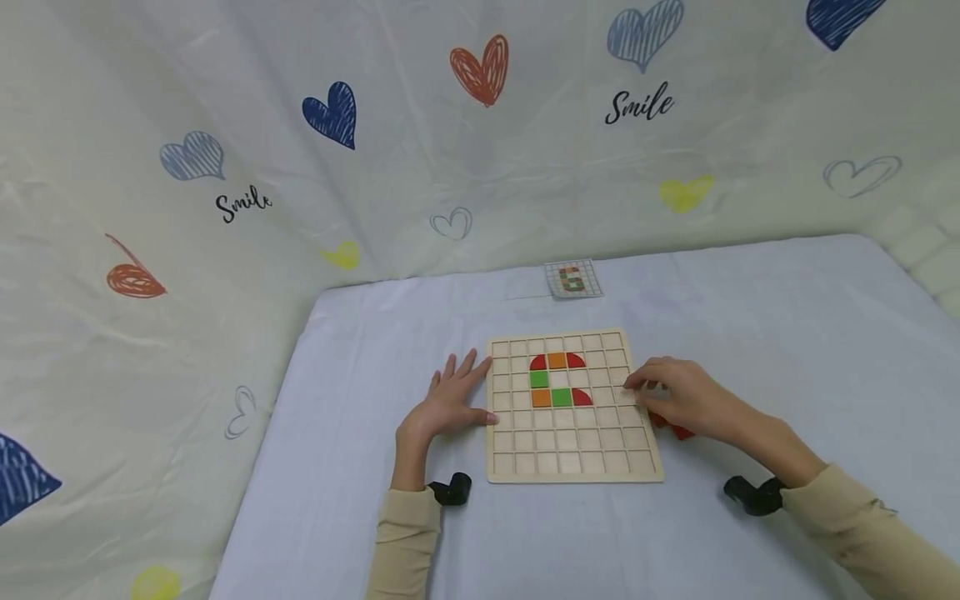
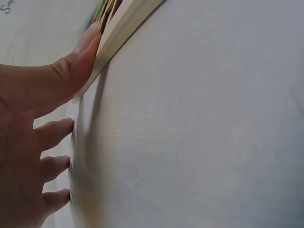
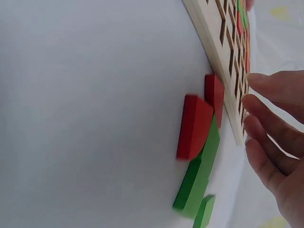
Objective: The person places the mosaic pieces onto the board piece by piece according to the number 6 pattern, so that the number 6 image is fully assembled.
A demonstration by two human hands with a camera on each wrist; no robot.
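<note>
A wooden grid board [image 1: 570, 463] lies on the table with red quarter-round, orange and green square pieces in its cells, among them a green square [image 1: 539, 379]. My left hand [image 1: 442, 404] is spread at the board's left edge. The left thumb [image 2: 83, 57] presses on the rim; the other fingers reach down toward the cloth. My right hand [image 1: 686, 398] hovers over the board's right edge with fingers loosely bent. Nothing shows between its fingertips [image 3: 251, 102]. Below it, beside the board, lie loose red pieces [image 3: 194, 126] and green pieces [image 3: 199, 171], mostly hidden in the head view.
A small card [image 1: 573, 280] printed with a coloured grid pattern lies behind the board near the far table edge. White cloth [image 1: 345, 433] covers the table. A curtain [image 1: 405, 167] with hearts and writing hangs behind. Each wrist wears a black camera [image 1: 452, 489].
</note>
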